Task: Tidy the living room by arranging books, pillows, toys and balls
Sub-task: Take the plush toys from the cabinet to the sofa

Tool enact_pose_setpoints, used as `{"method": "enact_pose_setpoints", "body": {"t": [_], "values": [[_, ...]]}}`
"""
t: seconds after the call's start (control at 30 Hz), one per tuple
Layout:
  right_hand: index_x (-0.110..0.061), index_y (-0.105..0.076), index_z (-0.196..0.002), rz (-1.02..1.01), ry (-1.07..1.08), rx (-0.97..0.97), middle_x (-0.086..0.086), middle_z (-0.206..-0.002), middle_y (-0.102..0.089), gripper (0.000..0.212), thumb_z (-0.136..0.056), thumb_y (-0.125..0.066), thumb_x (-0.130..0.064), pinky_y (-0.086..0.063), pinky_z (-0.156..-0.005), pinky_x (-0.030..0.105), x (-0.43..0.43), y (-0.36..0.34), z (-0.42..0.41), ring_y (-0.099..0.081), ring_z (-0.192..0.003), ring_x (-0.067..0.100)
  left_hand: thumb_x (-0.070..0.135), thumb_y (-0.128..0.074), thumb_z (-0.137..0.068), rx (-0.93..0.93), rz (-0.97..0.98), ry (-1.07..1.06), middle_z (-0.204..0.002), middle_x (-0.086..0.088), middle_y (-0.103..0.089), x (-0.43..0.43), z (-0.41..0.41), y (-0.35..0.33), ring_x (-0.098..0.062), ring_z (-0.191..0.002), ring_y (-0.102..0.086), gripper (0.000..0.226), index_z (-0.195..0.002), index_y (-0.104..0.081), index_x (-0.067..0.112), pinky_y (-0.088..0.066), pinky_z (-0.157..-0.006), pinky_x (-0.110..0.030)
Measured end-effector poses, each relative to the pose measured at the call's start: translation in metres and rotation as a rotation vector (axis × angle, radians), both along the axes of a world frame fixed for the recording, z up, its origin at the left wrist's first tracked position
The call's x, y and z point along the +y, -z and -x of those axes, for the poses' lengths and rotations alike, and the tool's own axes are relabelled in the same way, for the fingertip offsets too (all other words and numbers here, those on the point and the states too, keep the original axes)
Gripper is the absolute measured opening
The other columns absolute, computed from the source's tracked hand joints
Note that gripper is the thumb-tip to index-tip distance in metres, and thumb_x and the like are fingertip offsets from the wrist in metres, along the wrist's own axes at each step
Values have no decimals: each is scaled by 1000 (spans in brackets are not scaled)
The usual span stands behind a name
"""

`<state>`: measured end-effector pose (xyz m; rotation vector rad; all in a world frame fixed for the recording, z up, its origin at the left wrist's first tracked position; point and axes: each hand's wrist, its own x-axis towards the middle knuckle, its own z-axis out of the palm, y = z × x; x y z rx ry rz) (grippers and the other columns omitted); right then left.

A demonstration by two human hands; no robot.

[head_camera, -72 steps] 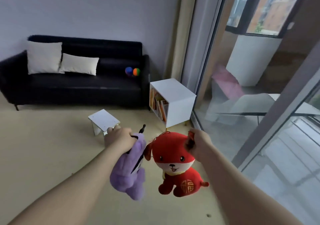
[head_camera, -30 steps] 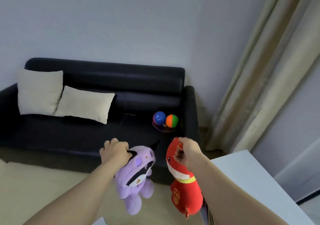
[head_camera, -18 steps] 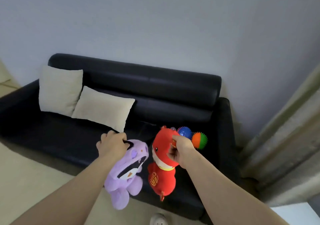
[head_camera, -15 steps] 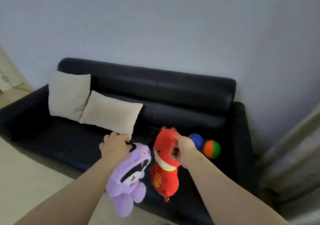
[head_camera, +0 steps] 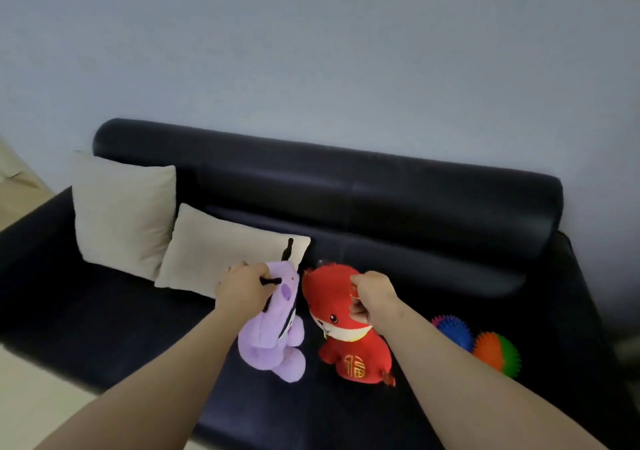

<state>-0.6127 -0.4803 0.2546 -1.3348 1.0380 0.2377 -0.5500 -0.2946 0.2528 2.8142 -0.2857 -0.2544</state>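
Note:
My left hand point(head_camera: 242, 290) grips a purple plush toy point(head_camera: 273, 335) by its head, and the toy hangs low over the black sofa's seat point(head_camera: 104, 328). My right hand point(head_camera: 372, 299) grips a red plush toy point(head_camera: 349, 349) at the side of its head; its base looks to be touching the seat cushion. The two toys are side by side at the middle of the sofa. Two cream pillows point(head_camera: 124, 214) point(head_camera: 221, 252) lean against the backrest on the left. A blue spiky ball point(head_camera: 453, 331) and an orange-green spiky ball point(head_camera: 498, 352) lie on the seat at the right.
A plain grey wall rises behind the sofa. The sofa's right armrest point(head_camera: 588, 311) stands just past the balls. Beige floor point(head_camera: 38, 397) shows at the lower left in front of the sofa.
I have come closer to the sofa with both toys. The toys have moved from in front of the sofa to over its middle seat, and the red one has come down onto the cushion.

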Motion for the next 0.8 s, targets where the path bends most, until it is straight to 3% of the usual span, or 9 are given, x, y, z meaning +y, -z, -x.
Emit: {"method": "enact_pose_setpoints", "body": {"t": [0.07,0.23,0.33,0.43,0.57,0.7,0.8], "values": [[-12,-38,-64,47,13,15,5,-58,-38,28,-91,-42,-4,-31,-41,21,-7,10,-17,-32,-45,14,31,-52,-91,46,-25,63,-96,0,-47,-4,-31,8,-21,-100,-50,13,-100,-61,25,-42,-88,-31],[-12,-42,-74,182,54,110,8,-65,-44,18,-90,-41,-3,-37,-45,22,-17,30,-62,-41,-48,18,22,-52,-93,192,17,248,-98,-5,-47,-18,-102,30,-19,-83,-53,11,-94,-60,14,-41,-76,-24],[-16,-44,-80,256,61,168,7,-66,-52,12,-89,-42,-8,-45,-48,26,-29,47,-71,-52,-53,19,21,-51,-94,259,25,342,-100,-4,-42,-35,-123,45,-18,-79,-50,9,-87,-53,17,-38,-74,-22],[-17,-45,-94,333,75,235,8,-67,-54,11,-88,-43,-8,-44,-48,25,-48,60,-76,-54,-53,20,23,-50,-94,292,-9,421,-99,-3,-41,-54,-142,57,-17,-79,-47,10,-90,-56,16,-36,-71,-21],[-16,-47,-95,378,83,284,9,-72,-56,12,-88,-40,-9,-44,-50,26,-74,72,-85,-54,-53,20,22,-49,-93,290,-67,459,-97,-1,-40,-77,-163,71,-17,-81,-45,5,-90,-51,18,-35,-71,-21],[-12,-50,-93,368,99,319,9,-70,-56,10,-89,-41,-11,-47,-54,29,-100,83,-92,-55,-55,21,20,-49,-93,337,-90,446,-100,-2,-43,-101,-177,87,-18,-84,-46,11,-99,-58,18,-37,-73,-23],[-12,-52,-90,368,148,331,11,-79,-59,10,-89,-42,-14,-55,-66,37,-117,91,-90,-61,-69,27,21,-49,-93,347,-115,393,-98,-4,-48,-113,-185,97,-20,-83,-48,11,-98,-59,19,-38,-70,-25]]}}
